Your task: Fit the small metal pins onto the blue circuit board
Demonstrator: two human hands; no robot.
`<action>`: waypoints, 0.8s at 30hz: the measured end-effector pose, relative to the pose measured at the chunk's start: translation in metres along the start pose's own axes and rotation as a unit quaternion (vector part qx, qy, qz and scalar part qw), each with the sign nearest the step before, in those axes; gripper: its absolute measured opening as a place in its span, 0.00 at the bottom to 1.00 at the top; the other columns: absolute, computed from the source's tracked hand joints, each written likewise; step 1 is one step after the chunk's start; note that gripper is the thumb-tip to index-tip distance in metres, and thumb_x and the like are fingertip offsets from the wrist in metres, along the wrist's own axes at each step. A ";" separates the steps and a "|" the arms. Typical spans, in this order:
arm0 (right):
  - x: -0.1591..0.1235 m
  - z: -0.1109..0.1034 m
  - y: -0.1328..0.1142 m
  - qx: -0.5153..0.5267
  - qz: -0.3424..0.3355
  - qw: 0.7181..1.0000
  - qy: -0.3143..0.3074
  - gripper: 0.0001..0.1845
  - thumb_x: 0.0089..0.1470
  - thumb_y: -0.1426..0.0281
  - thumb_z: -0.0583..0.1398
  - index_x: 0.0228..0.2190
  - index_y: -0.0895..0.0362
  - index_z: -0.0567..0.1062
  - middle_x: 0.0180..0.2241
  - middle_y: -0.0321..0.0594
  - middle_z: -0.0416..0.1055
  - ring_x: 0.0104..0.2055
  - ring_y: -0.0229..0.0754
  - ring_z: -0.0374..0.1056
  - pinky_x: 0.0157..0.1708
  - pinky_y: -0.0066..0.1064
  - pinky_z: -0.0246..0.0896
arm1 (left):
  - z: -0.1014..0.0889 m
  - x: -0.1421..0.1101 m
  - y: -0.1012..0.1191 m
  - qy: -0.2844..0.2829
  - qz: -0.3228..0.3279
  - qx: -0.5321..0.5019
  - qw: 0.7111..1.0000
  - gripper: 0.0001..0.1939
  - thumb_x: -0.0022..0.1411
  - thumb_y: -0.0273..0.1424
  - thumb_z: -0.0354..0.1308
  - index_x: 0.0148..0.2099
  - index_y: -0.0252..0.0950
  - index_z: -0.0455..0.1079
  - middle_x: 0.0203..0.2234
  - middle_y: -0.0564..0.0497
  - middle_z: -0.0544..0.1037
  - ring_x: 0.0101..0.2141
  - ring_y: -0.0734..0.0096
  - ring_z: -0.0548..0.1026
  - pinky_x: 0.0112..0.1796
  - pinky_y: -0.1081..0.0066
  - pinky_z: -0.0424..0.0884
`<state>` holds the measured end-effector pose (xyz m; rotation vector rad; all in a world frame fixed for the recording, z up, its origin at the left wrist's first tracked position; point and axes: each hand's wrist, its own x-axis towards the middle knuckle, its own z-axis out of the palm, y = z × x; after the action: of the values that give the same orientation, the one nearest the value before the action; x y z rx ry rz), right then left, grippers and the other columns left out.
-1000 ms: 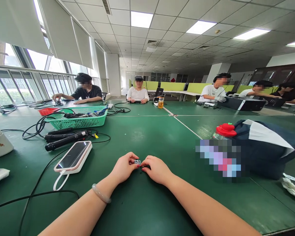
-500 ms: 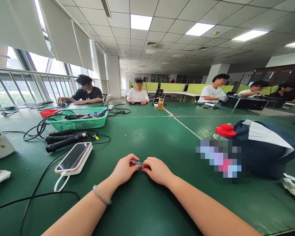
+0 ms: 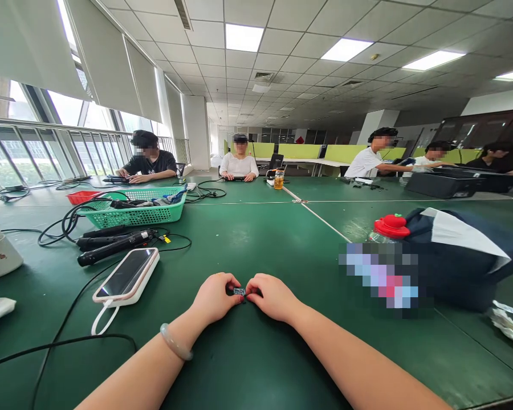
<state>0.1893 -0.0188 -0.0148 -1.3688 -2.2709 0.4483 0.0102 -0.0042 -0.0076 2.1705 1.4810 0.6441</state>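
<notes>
Low over the green table (image 3: 256,353), a small dark-blue piece with pale markings, like a tiny circuit board (image 3: 239,291), sits between the thumb and fingers of my left hand (image 3: 216,295). That hand is closed on it, and a pale bangle circles the wrist. My right hand (image 3: 273,296) is closed in a pinch at the board's right end. Its fingertips come right up to the edge; whether they grip the board or something tiny is hidden.
To the left lie a phone (image 3: 128,274) with a white cable, black microphone-like handles (image 3: 115,247), black cables and a green basket (image 3: 132,213). A red-lidded bottle (image 3: 391,226) and a dark bag (image 3: 461,267) stand right. Several people sit around the far table edges.
The small board has tipped flatter and sits slightly lower, still in my left fingers. My right hand stays beside it. At the far right, a co-worker's black case has been shifted.
</notes>
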 end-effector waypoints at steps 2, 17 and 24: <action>0.000 -0.001 -0.001 -0.001 -0.001 1.000 0.001 0.04 0.50 0.74 0.58 0.29 0.55 0.74 0.29 0.36 0.67 0.32 0.36 0.63 0.32 0.27 0.55 | 0.000 0.000 -0.001 -0.002 0.008 0.006 1.000 0.10 0.45 0.34 0.61 0.32 0.39 0.73 0.30 0.50 0.75 0.33 0.65 0.71 0.33 0.70 0.63; -0.006 -0.019 -0.011 -0.020 0.021 0.983 0.181 0.17 0.57 0.69 0.50 0.46 0.52 0.70 0.28 0.36 0.71 0.27 0.37 0.64 0.30 0.27 0.56 | -0.021 -0.008 0.014 0.100 0.072 0.093 0.988 0.24 0.53 0.36 0.58 0.54 0.49 0.64 0.29 0.52 0.70 0.35 0.63 0.68 0.38 0.68 0.62; -0.015 -0.039 -0.032 -0.093 -0.013 0.946 0.309 0.19 0.57 0.70 0.49 0.48 0.53 0.71 0.17 0.32 0.66 0.17 0.32 0.57 0.22 0.24 0.51 | -0.033 -0.023 0.035 0.240 0.111 0.246 0.933 0.28 0.58 0.22 0.45 0.60 0.46 0.57 0.21 0.52 0.69 0.28 0.67 0.66 0.31 0.71 0.59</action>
<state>0.1920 -0.0449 0.0304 -1.3259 -1.8296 -0.1982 0.0091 -0.0340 0.0361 2.7305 1.8044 1.0309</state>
